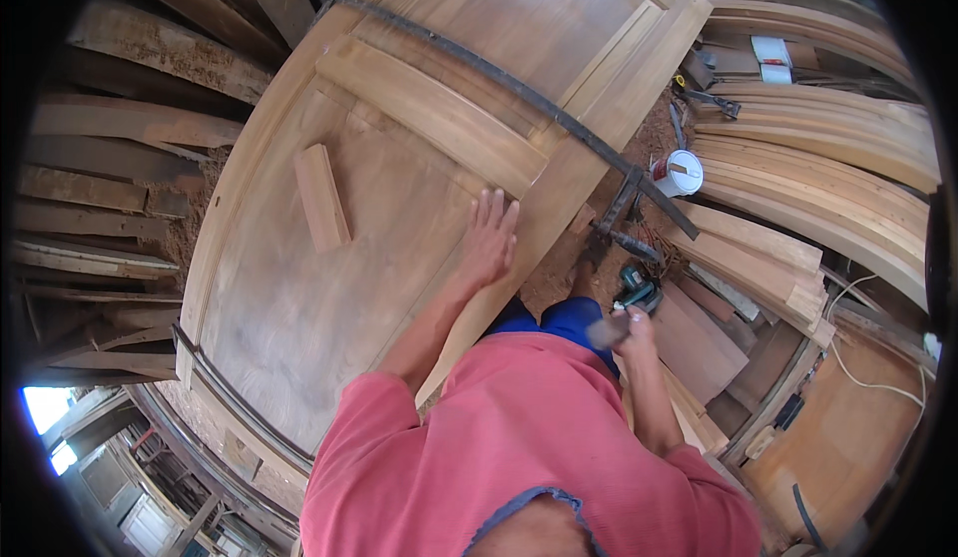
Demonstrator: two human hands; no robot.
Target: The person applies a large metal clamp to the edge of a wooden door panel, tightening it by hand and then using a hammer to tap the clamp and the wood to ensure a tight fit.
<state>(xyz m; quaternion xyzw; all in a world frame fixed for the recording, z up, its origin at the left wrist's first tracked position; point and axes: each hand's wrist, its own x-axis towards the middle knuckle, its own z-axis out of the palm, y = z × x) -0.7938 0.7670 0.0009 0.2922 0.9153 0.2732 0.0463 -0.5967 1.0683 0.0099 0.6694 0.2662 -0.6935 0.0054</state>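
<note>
A large wooden door [329,347] with recessed panels and raised rails lies in front of me. My left hand [489,238] rests flat on it, fingers stretched out, by the end of the middle rail [439,108]. My right hand [636,335] is closed beside my right thigh, around a grey-brown, block-like object [607,332] smeared by motion; its exact kind is unclear. A long metal bar clamp [479,63] crosses the door's upper part, its screw end hanging past the right edge. A loose wood block [322,198] lies on the lower panel.
Another bar clamp [235,392] spans the door's lower left end. On the right are a white bucket [683,174], a green power tool [639,287], stacked curved boards [818,183] and a pale cable [848,372]. More boards [90,193] line the left side.
</note>
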